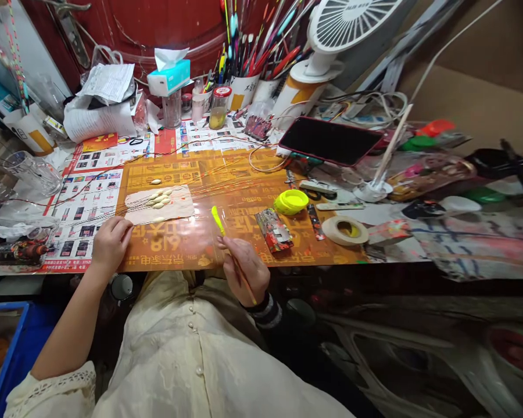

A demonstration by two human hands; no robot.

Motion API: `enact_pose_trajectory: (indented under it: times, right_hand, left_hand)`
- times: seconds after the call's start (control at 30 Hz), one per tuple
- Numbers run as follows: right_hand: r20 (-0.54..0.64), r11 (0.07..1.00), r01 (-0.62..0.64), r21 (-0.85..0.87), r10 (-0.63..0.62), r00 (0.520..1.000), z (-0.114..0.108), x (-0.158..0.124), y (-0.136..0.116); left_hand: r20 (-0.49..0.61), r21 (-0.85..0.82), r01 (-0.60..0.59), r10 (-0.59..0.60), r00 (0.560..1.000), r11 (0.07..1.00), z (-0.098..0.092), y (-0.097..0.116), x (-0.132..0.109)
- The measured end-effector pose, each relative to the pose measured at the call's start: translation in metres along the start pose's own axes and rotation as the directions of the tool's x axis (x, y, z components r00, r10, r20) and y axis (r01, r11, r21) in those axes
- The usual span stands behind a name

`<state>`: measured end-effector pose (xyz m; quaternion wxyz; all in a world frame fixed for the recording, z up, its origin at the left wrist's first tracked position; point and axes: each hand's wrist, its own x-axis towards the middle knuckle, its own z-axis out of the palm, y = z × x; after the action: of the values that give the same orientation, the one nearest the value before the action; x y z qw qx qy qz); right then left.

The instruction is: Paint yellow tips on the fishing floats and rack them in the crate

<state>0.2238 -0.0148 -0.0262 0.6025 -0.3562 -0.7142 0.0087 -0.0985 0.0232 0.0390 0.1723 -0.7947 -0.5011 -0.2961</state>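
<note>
My right hand [246,267] is closed round a slim paintbrush [239,268], its bristles loaded with bright yellow paint and pointing up and away from me. At the table's front edge my left hand [112,241] pinches a thin stem, which seems to lead to the nearest cream-coloured fishing float [158,220]. Several more cream floats [160,199] with long thin stems lie on a pale paper sheet [183,203], just beyond that hand. An open tub of yellow paint [291,201] stands to the right of the brush. Beside the tub sits a paint-smeared box [274,230].
A tape roll [345,230] lies at the right, with a tilted phone [330,141] behind it. Along the back stand a tissue box [169,78], a lidded jar [219,108], pots of brushes and floats [243,92] and a white fan [316,69]. A glass mug [33,174] is at the left.
</note>
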Motion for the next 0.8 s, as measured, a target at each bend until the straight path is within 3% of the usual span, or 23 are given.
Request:
enact_pose_trajectory:
  times: [0.3,0.5,0.67,0.8]
  right_hand:
    - [0.032,0.989,-0.017,-0.149,0.022,0.999,0.011,0.004,0.007]
    - [0.030,0.971,-0.006,-0.239,0.014,0.999,0.010,0.000,0.005]
    - [-0.013,0.956,-0.002,-0.293,-0.002,1.000,0.004,-0.008,0.003]
    - [-0.097,0.903,0.004,-0.429,-0.051,0.994,0.002,-0.017,0.013]
  left_hand:
    - [-0.063,-0.054,-0.018,0.014,0.998,0.998,-0.026,0.004,-0.034]
    - [-0.072,-0.092,-0.039,0.032,0.997,0.995,-0.029,-0.001,-0.047]
    - [-0.033,-0.008,-0.042,0.042,0.999,0.999,-0.024,-0.018,-0.063]
    - [0.044,0.031,0.038,-0.040,0.998,0.999,-0.023,-0.038,-0.082]
